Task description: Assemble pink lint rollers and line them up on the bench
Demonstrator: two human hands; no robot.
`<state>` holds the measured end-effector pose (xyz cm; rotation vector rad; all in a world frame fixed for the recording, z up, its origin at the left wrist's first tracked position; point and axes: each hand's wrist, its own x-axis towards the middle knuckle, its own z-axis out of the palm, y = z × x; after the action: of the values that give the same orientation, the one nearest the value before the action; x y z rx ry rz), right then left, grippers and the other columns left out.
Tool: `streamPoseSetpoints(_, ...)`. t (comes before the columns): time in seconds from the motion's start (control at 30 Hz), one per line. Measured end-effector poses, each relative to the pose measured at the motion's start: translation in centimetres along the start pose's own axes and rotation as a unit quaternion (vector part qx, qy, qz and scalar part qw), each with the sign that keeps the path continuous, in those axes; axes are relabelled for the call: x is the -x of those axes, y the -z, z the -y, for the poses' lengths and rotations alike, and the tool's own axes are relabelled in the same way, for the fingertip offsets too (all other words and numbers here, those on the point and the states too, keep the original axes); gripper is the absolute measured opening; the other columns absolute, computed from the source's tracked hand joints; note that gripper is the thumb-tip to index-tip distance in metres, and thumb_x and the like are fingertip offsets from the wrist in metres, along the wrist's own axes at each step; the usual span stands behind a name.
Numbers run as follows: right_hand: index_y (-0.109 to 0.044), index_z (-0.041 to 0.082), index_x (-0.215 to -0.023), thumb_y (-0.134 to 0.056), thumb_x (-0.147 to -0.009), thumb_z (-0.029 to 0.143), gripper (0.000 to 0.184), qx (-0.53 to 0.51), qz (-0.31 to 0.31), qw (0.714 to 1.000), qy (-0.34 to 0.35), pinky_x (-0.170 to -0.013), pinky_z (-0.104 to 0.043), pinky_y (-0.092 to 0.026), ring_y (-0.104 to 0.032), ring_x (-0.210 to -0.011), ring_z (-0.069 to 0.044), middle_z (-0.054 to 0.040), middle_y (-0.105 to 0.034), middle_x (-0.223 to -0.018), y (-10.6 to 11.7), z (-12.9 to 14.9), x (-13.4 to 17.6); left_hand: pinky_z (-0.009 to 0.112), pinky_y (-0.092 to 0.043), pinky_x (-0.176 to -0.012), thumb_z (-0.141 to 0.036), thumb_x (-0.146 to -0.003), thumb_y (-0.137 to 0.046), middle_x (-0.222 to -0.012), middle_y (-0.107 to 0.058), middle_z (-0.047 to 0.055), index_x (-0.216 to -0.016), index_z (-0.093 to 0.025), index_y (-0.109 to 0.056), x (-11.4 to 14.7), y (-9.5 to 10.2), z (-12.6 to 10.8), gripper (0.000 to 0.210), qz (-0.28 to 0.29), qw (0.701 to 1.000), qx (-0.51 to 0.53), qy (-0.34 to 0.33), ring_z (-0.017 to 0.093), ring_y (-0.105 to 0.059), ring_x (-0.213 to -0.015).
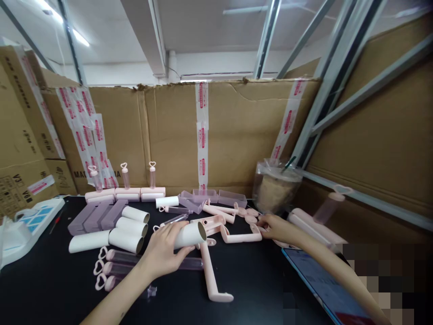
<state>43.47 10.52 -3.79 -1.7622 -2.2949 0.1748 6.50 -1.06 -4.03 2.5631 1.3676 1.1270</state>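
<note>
Left hand: The left hand (164, 253), at lower centre-left of the frame, grips a white roll (186, 236) between thumb and fingers, its brown core facing right.
Right hand: Fingers of the right hand (269, 227) bend beside the end of a pink bracket (240, 238), right of centre; whether they pinch it, one cannot tell.
In the way: The left forearm crosses heart-topped tubes (117, 256) at lower left; a long pink arm (210, 275) lies just below the held roll.
Left of frame: More white rolls (125, 240) sit beside purple boxes (104, 217) on the black surface (257, 289), near a white power strip (42, 221).
Right of frame: A bagged drink cup (274, 189) stands behind the right hand; a phone (318, 277) lies below its forearm.
Backdrop: A taped cardboard wall (233, 135) spans the frame's middle.
</note>
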Motion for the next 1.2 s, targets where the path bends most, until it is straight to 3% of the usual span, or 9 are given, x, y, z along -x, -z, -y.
streamPoseSetpoints(0.13, -0.06, 0.018, -0.06, -0.059, -0.062, 0.03, 0.012, 0.002, -0.037, 0.999, -0.024, -0.056, -0.03, -0.045, -0.06, -0.06, -0.023, -0.0066, -0.064, -0.06, 0.7, -0.2, 0.4, 0.039, -0.044, -0.091, -0.035, -0.079, -0.057, -0.121, -0.058, 0.007, -0.121, -0.023, -0.045, 0.0, 0.1, -0.2, 0.046, 0.001, 1.0, 0.015, 0.007, 0.024, -0.055, -0.11)
streamPoseSetpoints(0.27, -0.058, 0.019, -0.098, -0.05, -0.075, 0.039, 0.031, -0.061, -0.133, 0.989, -0.011, -0.071, -0.036, -0.05, -0.063, -0.079, -0.025, -0.0105, -0.065, -0.086, 2.2, 3.0, 1.3, 0.038, -0.043, -0.092, -0.036, -0.077, -0.058, -0.119, -0.06, 0.006, -0.119, -0.023, -0.047, -0.2, 0.4, -0.5, 0.045, 0.007, 0.997, 0.061, 0.044, 0.025, -0.055, -0.109)
streamPoseSetpoints(0.33, -0.054, 0.023, -0.106, -0.048, -0.08, 0.043, 0.034, -0.223, -0.172, 0.958, 0.059, -0.08, -0.036, -0.05, -0.062, -0.091, -0.024, -0.0093, -0.063, -0.098, 2.6, 6.7, 2.2, 0.037, -0.044, -0.09, -0.038, -0.076, -0.059, -0.117, -0.061, 0.005, -0.118, -0.024, -0.048, -0.3, 0.5, -0.7, 0.046, 0.017, 0.99, 0.114, 0.085, 0.024, -0.057, -0.105)
streamPoseSetpoints(0.43, -0.056, 0.023, -0.095, -0.059, -0.076, 0.044, 0.028, -0.425, -0.128, 0.891, 0.096, -0.079, -0.034, -0.051, -0.063, -0.089, -0.022, -0.0062, -0.064, -0.097, 2.1, 13.2, 3.6, 0.035, -0.044, -0.09, -0.04, -0.076, -0.06, -0.117, -0.061, 0.006, -0.121, -0.022, -0.048, -0.5, 0.5, -0.9, 0.049, 0.033, 0.97, 0.207, 0.124, 0.024, -0.057, -0.104)
streamPoseSetpoints(0.53, -0.057, 0.023, -0.087, -0.066, -0.073, 0.042, 0.026, -0.54, -0.111, 0.824, 0.126, -0.08, -0.034, -0.052, -0.062, -0.095, -0.022, -0.0063, -0.065, -0.103, 0.5, 17.9, 4.5, 0.035, -0.042, -0.091, -0.039, -0.075, -0.061, -0.117, -0.061, 0.008, -0.12, -0.02, -0.05, -0.6, 0.4, -0.9, 0.05, 0.038, 0.96, 0.245, 0.128, 0.025, -0.057, -0.104)
streamPoseSetpoints(0.63, -0.061, 0.023, -0.088, -0.07, -0.071, 0.039, 0.025, -0.577, -0.101, 0.797, 0.147, -0.089, -0.039, -0.048, -0.06, -0.103, -0.024, -0.0079, -0.064, -0.109, -1.2, 19.5, 4.8, 0.037, -0.043, -0.088, -0.038, -0.073, -0.062, -0.112, -0.063, 0.007, -0.117, -0.021, -0.052, -0.5, 0.3, -0.9, 0.048, 0.046, 0.964, 0.226, 0.135, 0.025, -0.059, -0.098)
streamPoseSetpoints(0.87, -0.063, 0.022, -0.088, -0.067, -0.075, 0.033, 0.018, -0.558, -0.078, 0.809, 0.17, -0.089, -0.04, -0.049, -0.059, -0.106, -0.024, -0.0092, -0.063, -0.111, -2.6, 18.6, 5.2, 0.033, -0.045, -0.077, -0.037, -0.072, -0.063, -0.102, -0.066, 0.005, -0.111, -0.022, -0.054, -0.4, 0.2, -1.1, 0.043, 0.068, 0.969, 0.184, 0.152, 0.024, -0.061, -0.086)
streamPoseSetpoints(1.03, -0.062, 0.023, -0.094, -0.061, -0.08, 0.032, 0.016, -0.477, -0.098, 0.856, 0.176, -0.09, -0.042, -0.048, -0.058, -0.107, -0.025, -0.0098, -0.061, -0.116, -2.6, 18.3, 5.8, 0.032, -0.045, -0.076, -0.038, -0.072, -0.062, -0.1, -0.066, 0.003, -0.11, -0.023, -0.054, -0.4, 0.2, -1.1, 0.041, 0.074, 0.97, 0.178, 0.148, 0.023, -0.061, -0.085)
streamPoseSetpoints(1.2, -0.061, 0.024, -0.1, -0.06, -0.08, 0.028, 0.021, -0.29, -0.154, 0.911, 0.25, -0.095, -0.047, -0.041, -0.054, -0.111, -0.028, -0.0105, -0.06, -0.117, -2.9, 17.9, 6.0, 0.035, -0.046, -0.078, -0.037, -0.073, -0.061, -0.101, -0.066, 0.004, -0.114, -0.024, -0.051, -0.2, 0.1, -0.9, 0.045, 0.089, 0.974, 0.159, 0.135, 0.025, -0.061, -0.087)
